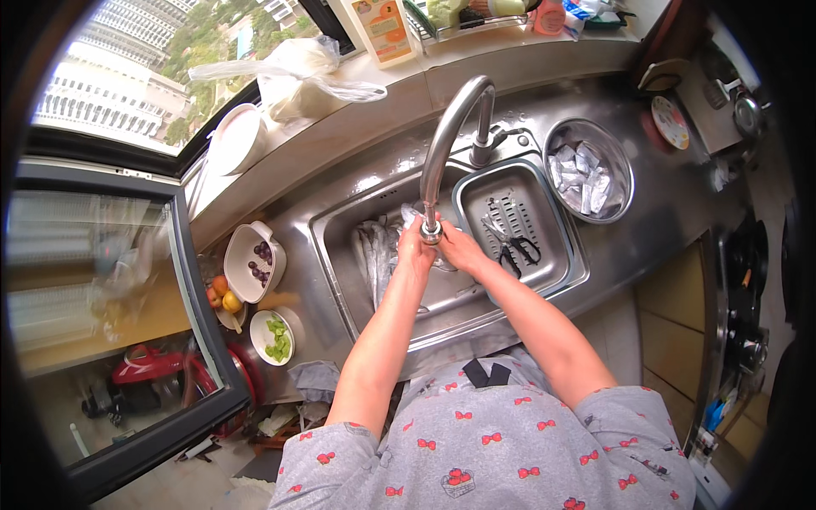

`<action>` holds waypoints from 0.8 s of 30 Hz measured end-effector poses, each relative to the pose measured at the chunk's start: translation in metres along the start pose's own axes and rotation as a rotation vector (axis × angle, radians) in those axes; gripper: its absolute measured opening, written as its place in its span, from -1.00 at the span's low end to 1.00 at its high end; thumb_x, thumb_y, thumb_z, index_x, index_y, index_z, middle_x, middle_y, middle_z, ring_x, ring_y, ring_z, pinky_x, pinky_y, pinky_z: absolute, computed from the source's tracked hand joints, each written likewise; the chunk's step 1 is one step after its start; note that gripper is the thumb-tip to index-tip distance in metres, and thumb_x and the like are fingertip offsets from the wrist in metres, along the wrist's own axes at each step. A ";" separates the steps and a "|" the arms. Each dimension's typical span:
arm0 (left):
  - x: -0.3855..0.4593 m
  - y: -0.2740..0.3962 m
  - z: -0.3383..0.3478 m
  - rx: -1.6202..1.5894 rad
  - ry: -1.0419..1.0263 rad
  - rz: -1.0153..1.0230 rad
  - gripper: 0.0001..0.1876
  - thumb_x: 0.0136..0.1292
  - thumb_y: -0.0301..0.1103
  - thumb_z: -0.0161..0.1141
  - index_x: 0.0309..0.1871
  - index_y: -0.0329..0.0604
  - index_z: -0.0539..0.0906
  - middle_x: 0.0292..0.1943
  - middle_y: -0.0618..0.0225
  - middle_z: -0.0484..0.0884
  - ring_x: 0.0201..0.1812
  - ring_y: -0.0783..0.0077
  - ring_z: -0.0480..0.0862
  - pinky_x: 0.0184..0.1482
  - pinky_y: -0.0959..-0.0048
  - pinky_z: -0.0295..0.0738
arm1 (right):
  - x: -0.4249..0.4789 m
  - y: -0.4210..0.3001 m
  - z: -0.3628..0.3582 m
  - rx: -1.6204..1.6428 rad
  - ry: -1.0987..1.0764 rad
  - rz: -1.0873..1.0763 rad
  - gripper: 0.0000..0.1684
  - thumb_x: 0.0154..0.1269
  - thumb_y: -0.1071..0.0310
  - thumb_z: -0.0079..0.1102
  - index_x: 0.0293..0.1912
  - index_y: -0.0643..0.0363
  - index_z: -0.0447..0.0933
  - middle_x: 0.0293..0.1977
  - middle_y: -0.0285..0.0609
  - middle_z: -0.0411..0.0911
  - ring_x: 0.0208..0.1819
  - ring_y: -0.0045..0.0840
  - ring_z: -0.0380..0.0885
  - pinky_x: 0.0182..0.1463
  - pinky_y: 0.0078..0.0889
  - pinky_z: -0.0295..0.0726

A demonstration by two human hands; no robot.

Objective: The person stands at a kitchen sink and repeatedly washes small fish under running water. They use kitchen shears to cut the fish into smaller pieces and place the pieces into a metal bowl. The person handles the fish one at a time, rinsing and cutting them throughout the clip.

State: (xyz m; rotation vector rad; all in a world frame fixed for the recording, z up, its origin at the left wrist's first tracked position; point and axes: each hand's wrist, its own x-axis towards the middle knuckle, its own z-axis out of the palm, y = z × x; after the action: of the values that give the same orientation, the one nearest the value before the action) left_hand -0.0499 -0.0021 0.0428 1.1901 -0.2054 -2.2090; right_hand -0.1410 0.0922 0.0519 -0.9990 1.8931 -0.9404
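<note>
Under the metal faucet [444, 146], my left hand [415, 247] and my right hand [460, 247] come together over the steel sink [338, 280]. A silvery fish [408, 213] sticks out past the fingers of my left hand, which is closed on it. The faucet head covers part of both hands, so what my right fingers grip is hidden. Several long silvery fish [376, 255] lie at the sink's left side. In the perforated drain basket [475, 197] on the right rest kitchen scissors [510, 242] with black handles.
A steel bowl [628, 191] of cut silvery fish pieces [583, 175] stands right of the sink. On the left are a white colander [236, 261] with grapes, some fruit [223, 293] and a bowl of green leaves [278, 338]. An open window sash [191, 287] juts in at left.
</note>
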 end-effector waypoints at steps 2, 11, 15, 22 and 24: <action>0.003 0.009 -0.008 -0.090 0.020 0.078 -0.73 0.41 -0.41 0.05 0.12 -0.25 0.47 -0.03 0.18 0.65 -0.07 0.22 0.67 -0.01 0.14 0.62 | 0.008 -0.006 0.022 0.012 0.018 0.033 -0.36 0.32 -0.25 -0.09 0.01 0.14 0.47 -0.12 0.13 0.61 0.00 0.03 0.55 0.03 -0.04 0.47; -0.048 0.034 -0.012 0.648 0.155 0.052 -0.42 0.35 0.19 0.07 0.27 0.02 0.46 0.20 0.44 0.51 0.25 0.39 0.41 0.25 0.27 0.24 | 0.021 -0.051 0.040 0.102 0.279 0.098 -0.53 0.32 -0.19 0.02 -0.14 -0.02 0.58 -0.25 0.05 0.62 -0.10 0.01 0.56 -0.07 -0.06 0.48; -0.061 0.013 -0.013 0.507 -0.034 -0.150 -0.33 0.25 0.36 0.07 0.28 0.16 0.46 0.24 0.58 0.47 0.25 0.42 0.40 0.26 0.23 0.23 | 0.028 -0.034 0.054 0.173 0.310 0.075 -0.65 0.28 -0.03 0.08 -0.18 0.03 0.56 -0.27 0.02 0.62 -0.11 0.02 0.56 -0.09 -0.08 0.48; -0.031 -0.008 -0.001 0.741 -0.040 -0.065 -0.42 0.32 0.21 0.09 0.19 -0.03 0.54 0.03 0.38 0.61 0.03 0.50 0.56 -0.02 0.45 0.42 | 0.005 -0.029 0.026 0.127 0.347 0.028 -0.55 0.24 0.30 0.07 0.14 0.13 0.47 0.00 0.05 0.55 0.10 -0.05 0.48 0.12 -0.11 0.46; -0.035 -0.011 0.012 0.738 -0.042 -0.064 -0.48 0.33 0.15 0.13 0.15 -0.05 0.54 -0.05 0.40 0.61 -0.05 0.50 0.57 -0.04 0.47 0.43 | -0.005 -0.020 0.018 0.145 0.355 -0.019 -0.45 0.26 0.43 0.00 0.27 0.14 0.33 0.19 0.06 0.40 0.20 -0.05 0.39 0.22 -0.11 0.40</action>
State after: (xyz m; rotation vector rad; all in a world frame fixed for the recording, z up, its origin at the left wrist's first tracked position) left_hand -0.0501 0.0253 0.0705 1.5271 -1.0832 -2.2788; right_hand -0.1177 0.0838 0.0632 -0.8042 2.0678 -1.3167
